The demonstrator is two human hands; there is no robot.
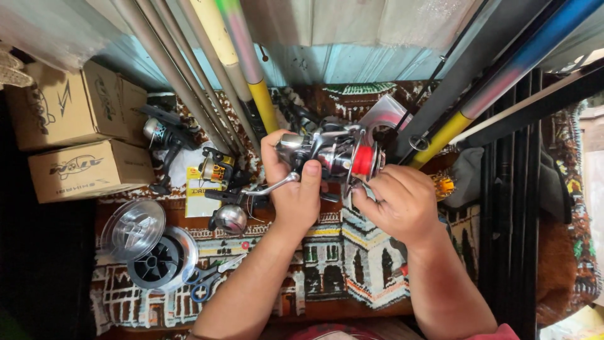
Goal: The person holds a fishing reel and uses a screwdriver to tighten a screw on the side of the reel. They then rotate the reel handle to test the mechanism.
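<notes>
Landmark = the spinning reel (pixel 333 154), silver w/ a red-wound spool, being held up above the patterned rug (pixel 327 271), roughly mid-frame.

Left hand (pixel 290 189) is gripping the reel body from its left side: fingers curling round the back, thumb pressing across the front, so it's closed on the reel. The reel's thin metal handle arm is sticking out below-left of the body, running past the thumb.

Right hand (pixel 402 201) is sitting just right of & below the reel, fingers bunched narrow, tips pinching at the red spool's lower edge. Can't tell whether there's line betw. the fingertips, too fine to see.

Left of the reel, on the rug: a second reel (pixel 217 169) w/ yellow trim, a dark reel (pixel 162 135) further left near the cardboard boxes (pixel 78 135). Below-left of the reel: a rounded silver reel part (pixel 229 218), then blue-handled scissors (pixel 211 277), a black line spool (pixel 160 259) & a clear plastic spool (pixel 132 228) touching it.

Above the reel: fishing rods (pixel 207 82) leaning on the wall, several grey, one w/ a yellow section. Right of the reel: more rods (pixel 503 75), one blue going to yellow, plus dark ones lying well right.
</notes>
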